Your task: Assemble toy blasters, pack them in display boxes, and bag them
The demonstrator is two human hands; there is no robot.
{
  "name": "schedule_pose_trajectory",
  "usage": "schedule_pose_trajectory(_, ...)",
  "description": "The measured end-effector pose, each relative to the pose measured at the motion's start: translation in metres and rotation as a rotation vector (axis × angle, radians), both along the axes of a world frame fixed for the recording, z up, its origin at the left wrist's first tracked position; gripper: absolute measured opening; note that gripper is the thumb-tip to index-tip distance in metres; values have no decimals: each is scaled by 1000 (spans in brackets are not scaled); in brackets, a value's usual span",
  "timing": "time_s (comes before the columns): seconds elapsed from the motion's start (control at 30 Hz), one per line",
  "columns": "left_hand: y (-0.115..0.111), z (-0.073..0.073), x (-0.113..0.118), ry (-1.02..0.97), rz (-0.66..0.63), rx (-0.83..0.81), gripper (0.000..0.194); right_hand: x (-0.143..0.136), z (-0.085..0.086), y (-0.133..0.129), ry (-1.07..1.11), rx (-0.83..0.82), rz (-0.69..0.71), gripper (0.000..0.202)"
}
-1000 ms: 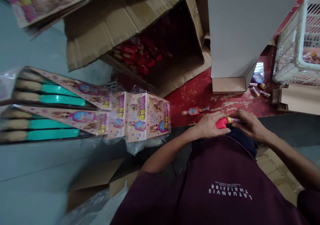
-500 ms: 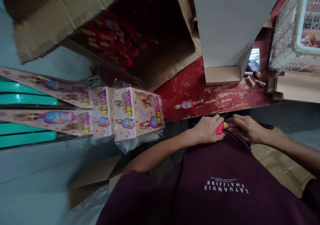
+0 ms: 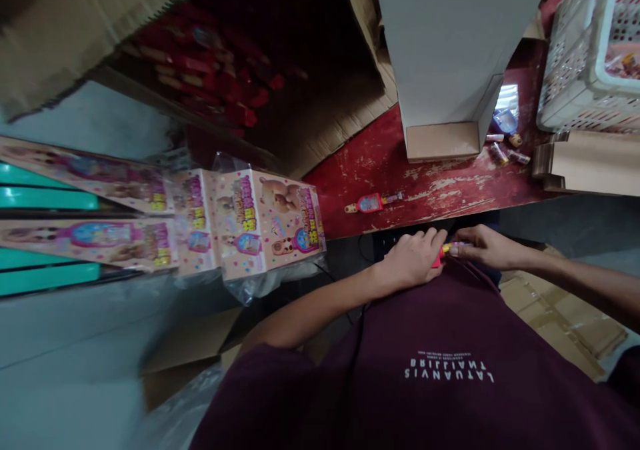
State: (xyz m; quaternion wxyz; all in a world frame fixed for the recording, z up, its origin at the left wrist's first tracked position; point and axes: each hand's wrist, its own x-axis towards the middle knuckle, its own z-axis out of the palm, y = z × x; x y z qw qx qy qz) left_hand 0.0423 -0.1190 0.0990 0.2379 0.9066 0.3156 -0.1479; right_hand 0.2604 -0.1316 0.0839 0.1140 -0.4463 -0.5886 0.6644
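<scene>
Close to my shirt front, my left hand [image 3: 413, 257] is closed around a small red plastic toy [image 3: 438, 259], most of it covered by the fingers. A yellow-and-purple wrapped candy tube [image 3: 447, 249] sticks out of the toy's right end. My right hand [image 3: 480, 247] pinches the far end of that tube. On the red table beyond lies a similar red toy [image 3: 369, 203] with a tan spotted end and a wrapped tube at its other end.
An open carton [image 3: 340, 127] with many red toys stands at upper left. Printed display boxes [image 3: 287, 223] line the left. A tall grey box [image 3: 440, 57], loose wrapped tubes [image 3: 499, 153], a white basket [image 3: 570, 77] and flat cardboard [image 3: 595, 163] occupy the right.
The view has shifted slightly, so the table things sit a little further left. My right hand has turned slightly at the tube, and both hands keep their grip.
</scene>
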Motion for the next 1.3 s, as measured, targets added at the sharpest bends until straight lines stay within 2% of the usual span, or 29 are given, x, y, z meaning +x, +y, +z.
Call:
schedule_pose_trajectory(0.07, 1, -6, 0, 12, -22, 45, 66, -2, -6, 0, -11, -235, -9, 59)
schedule_pose_trajectory(0.1, 3, -9, 0, 13, -20, 46, 70, -3, -10, 1, -31, -278, 1, 61)
schedule_pose_trajectory(0.13, 8, -12, -1, 5, -9, 24, 74, -3, -13, 2, -57, -243, 12, 61)
schedule_pose_trajectory(0.17, 13, -15, -3, -7, 14, -18, 79, -2, -16, 3, -86, -124, 18, 59)
schedule_pose_trajectory(0.2, 20, -18, -4, -25, 43, -77, 83, -1, -18, 4, -116, 64, 31, 56)
schedule_pose_trajectory(0.3, 37, -22, -9, -88, 94, -275, 89, 4, -24, 6, -205, 701, 121, 44)
schedule_pose_trajectory(0.37, 40, -21, -9, -120, 78, -312, 90, 7, -25, 4, -218, 918, 186, 41)
schedule_pose_trajectory(0.4, 38, -20, -9, -133, 59, -290, 90, 7, -25, 2, -197, 932, 196, 40)
schedule_pose_trajectory(0.47, 32, -17, -7, -134, 23, -199, 90, 7, -23, -2, -130, 787, 160, 41)
schedule_pose_trajectory(0.63, 20, -17, -2, -62, -55, -2, 84, -5, -20, -4, -26, -90, -64, 57)
schedule_pose_trajectory(0.67, 21, -18, -1, -56, -65, 20, 83, -7, -20, -3, -22, -209, -91, 59)
schedule_pose_trajectory(0.7, 22, -20, -1, -56, -69, 29, 83, -8, -21, -2, -24, -256, -106, 61)
schedule_pose_trajectory(0.73, 25, -23, 0, -61, -70, 25, 83, -9, -22, -2, -36, -221, -112, 61)
schedule_pose_trajectory(0.77, 28, -27, -1, -70, -66, 15, 83, -8, -24, -1, -59, -105, -110, 59)
schedule_pose_trajectory(0.83, 34, -38, -3, -87, -40, 1, 82, -2, -29, 1, -156, 267, -105, 53)
schedule_pose_trajectory(0.9, 42, -55, -7, -84, 21, 37, 72, 13, -40, 8, -306, 607, -142, 49)
schedule_pose_trajectory(0.97, 51, -77, -13, -70, 93, 119, 57, 37, -56, 23, -494, 778, -261, 45)
schedule_pose_trajectory(1.07, 67, -112, -16, -57, 174, 231, 42, 82, -86, 58, -843, 814, -475, 38)
schedule_pose_trajectory(1.13, 75, -131, -12, -54, 206, 265, 41, 107, -103, 83, -1043, 801, -503, 39)
schedule_pose_trajectory(1.2, 78, -143, -7, -48, 235, 285, 44, 120, -115, 103, -1167, 797, -471, 44)
schedule_pose_trajectory(1.3, 80, -149, -4, -31, 275, 324, 60, 123, -128, 120, -1261, 858, -435, 55)
